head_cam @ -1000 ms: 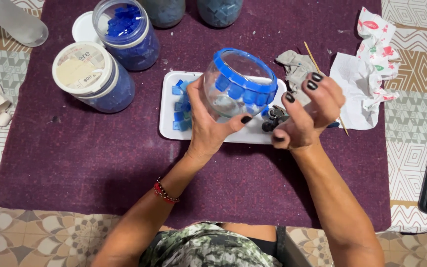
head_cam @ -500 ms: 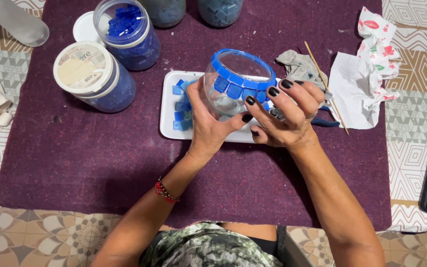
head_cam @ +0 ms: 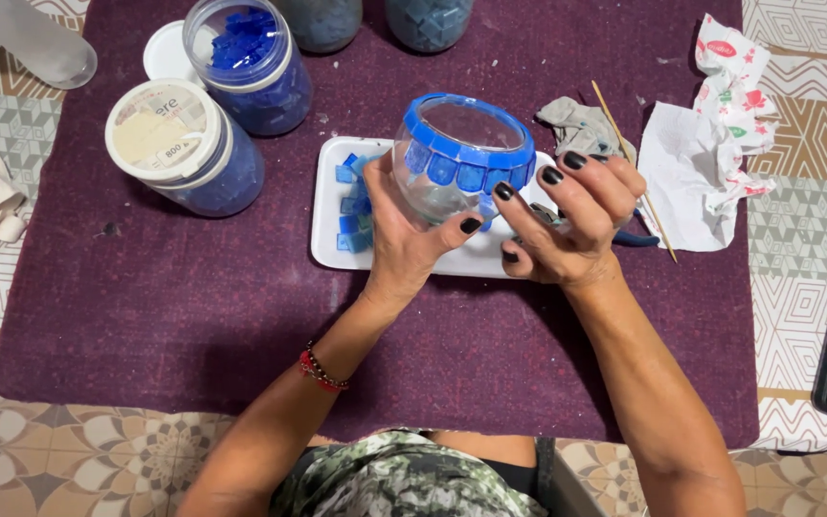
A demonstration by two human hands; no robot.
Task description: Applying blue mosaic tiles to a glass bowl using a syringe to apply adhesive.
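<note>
Gripping from the left side, the left hand (head_cam: 404, 239) is cupping the round glass bowl (head_cam: 457, 168), thumb pressing its near wall, holding it tilted over the white tray (head_cam: 329, 251) on the table. Its blue-tiled rim is facing up and away. Just right of the bowl, the right hand (head_cam: 567, 225) is reaching in, fingers spread, forefinger touching the tile row; something small is sitting under its palm, unclear what.
</note>
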